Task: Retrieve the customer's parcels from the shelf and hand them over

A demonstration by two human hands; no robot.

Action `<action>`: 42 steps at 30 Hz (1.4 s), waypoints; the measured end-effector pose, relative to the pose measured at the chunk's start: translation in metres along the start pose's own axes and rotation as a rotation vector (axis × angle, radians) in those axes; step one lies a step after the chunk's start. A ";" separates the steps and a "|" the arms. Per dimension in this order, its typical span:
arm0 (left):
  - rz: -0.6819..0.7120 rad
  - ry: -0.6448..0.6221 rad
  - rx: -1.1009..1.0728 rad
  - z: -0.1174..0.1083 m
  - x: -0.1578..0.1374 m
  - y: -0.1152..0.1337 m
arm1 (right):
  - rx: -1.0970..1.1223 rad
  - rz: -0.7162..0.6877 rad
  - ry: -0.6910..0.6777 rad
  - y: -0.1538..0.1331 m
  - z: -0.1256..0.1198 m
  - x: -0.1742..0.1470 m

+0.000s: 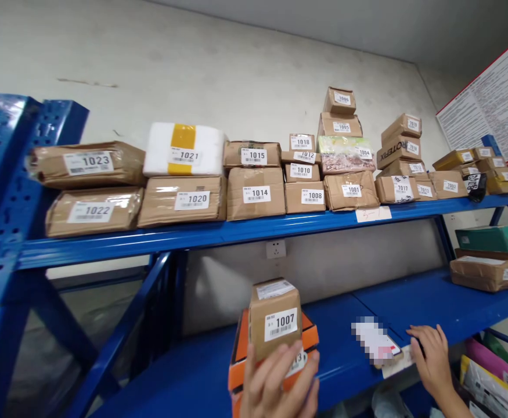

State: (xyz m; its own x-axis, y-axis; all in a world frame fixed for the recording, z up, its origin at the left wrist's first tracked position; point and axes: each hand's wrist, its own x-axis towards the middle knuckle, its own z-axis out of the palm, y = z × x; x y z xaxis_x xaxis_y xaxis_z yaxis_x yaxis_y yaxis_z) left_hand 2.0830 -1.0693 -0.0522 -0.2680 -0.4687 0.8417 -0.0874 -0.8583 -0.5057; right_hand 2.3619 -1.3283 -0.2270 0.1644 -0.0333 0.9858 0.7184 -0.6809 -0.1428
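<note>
Boxes 1023 (88,165) and 1022 (92,212): stacked at the left end of the blue upper shelf (254,230), 1023 on top, labels toward the camera.
Orange box (237,377): on the blue lower shelf (170,371), under box 1007; a label ending in 13 shows partly between the fingers.
Box 1007 (275,319): stands on the orange box, below the upper shelf. Its numbered front points at the camera, the label rising slightly to the right; a second label lies on the top face. The visible front looks somewhat taller than wide, while the depth runs back toward the wall, foreshortened, so I can't tell which axis is longest.
Left hand (280,386): raised from the bottom edge, back to the camera, fingers pointing up and slightly spread, overlapping the lower front of box 1007 and the orange box. Whether it grips either one, I can't tell.
Flat white item (373,341): near the lower shelf's front edge, left of the right hand, partly pixelated.
Right hand (430,354): at the shelf's front edge, fingers loosely bent and pointing up-left, clasping nothing visible; forearm slanting to the lower right. The two hands are well apart.
Green box (493,238): at the far right, lying on brown cartons.
</note>
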 end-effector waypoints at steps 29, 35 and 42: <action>-0.113 -0.621 0.446 0.125 0.314 -0.194 | 0.167 0.029 0.095 -0.273 -0.030 0.595; -0.031 -0.598 0.470 0.122 0.313 -0.190 | 0.285 0.178 0.113 -0.287 -0.055 0.570; -0.116 -0.555 0.319 0.114 0.323 -0.196 | 0.483 0.271 0.206 -0.256 -0.093 0.573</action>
State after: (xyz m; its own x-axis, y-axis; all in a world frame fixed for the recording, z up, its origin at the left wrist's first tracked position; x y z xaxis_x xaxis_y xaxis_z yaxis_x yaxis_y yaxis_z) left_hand 2.1228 -1.0763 0.3405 0.2695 -0.3345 0.9031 0.2263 -0.8895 -0.3970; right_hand 2.2093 -1.2414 0.3826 0.2849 -0.3334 0.8987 0.9037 -0.2192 -0.3678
